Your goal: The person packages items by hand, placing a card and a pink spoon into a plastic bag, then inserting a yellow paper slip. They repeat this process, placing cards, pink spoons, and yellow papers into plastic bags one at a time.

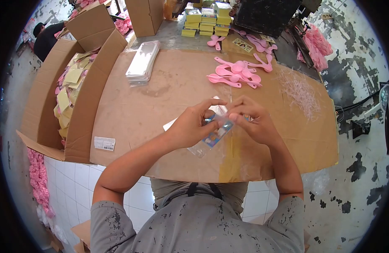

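- Left hand (189,126): forearm slanting inward from the left, fingers curled, thumb and fingers gripping a clear plastic packet with blue-printed insert (215,137).
- Right hand (256,122): forearm angled inward, wrist bent, fingers flexed, thumb and forefinger pinched at the packet's upper end.
- Packet: tilted, between the 2 hands, over the cardboard-covered counter (169,86).
- Pink plastic spoons (238,72): loose pile beyond the hands.
- Stack of clear-edged white sleeves (143,61): far left on counter.
- Open carton (91,88): left, filled with packets.

Person in black (50,41), pale floor tiles (70,179), dark cable (363,101) at right
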Tool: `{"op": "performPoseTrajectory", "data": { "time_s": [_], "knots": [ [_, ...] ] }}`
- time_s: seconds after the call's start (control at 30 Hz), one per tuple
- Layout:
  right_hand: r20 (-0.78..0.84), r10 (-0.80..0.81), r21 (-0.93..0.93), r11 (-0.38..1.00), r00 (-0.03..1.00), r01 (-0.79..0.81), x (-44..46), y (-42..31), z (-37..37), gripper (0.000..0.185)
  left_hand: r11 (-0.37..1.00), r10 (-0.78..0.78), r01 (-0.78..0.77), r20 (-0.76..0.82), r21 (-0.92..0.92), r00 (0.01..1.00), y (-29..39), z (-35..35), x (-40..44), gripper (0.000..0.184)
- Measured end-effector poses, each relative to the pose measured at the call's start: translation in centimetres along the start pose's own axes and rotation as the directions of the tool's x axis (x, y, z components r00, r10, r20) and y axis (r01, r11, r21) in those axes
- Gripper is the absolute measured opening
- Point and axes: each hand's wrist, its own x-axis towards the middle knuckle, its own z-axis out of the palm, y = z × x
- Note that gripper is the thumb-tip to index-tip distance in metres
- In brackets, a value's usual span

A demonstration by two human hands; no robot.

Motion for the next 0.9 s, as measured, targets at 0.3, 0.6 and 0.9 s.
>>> {"op": "performPoseTrajectory", "data": {
  "time_s": [0.3, 0.6, 0.9],
  "knots": [
    [-0.298, -0.008, -0.766, 0.599, 0.955, -0.234, 3.1, 8.4, -6.3, 0.027, 0.985, -0.023, 0.018, -0.025, -0.173, 0.999, -0.1, -1.0, 0.6, 0.048],
    [-0.244, -0.024, -0.569, 0.813, 0.97, -0.122, 1.7, 3.9, -6.1, 0.023, 0.974, -0.005, -0.004, -0.041, -0.225, 0.999, -0.5, -1.4, 0.9, 0.045],
    [-0.171, -0.014, -0.131, 0.991, 0.985, -0.009, 1.0, 0.1, -5.4, 0.02, 0.971, 0.033, -0.045, -0.056, -0.233, 0.998, -0.5, -1.3, 1.0, 0.045]
  ]
}}
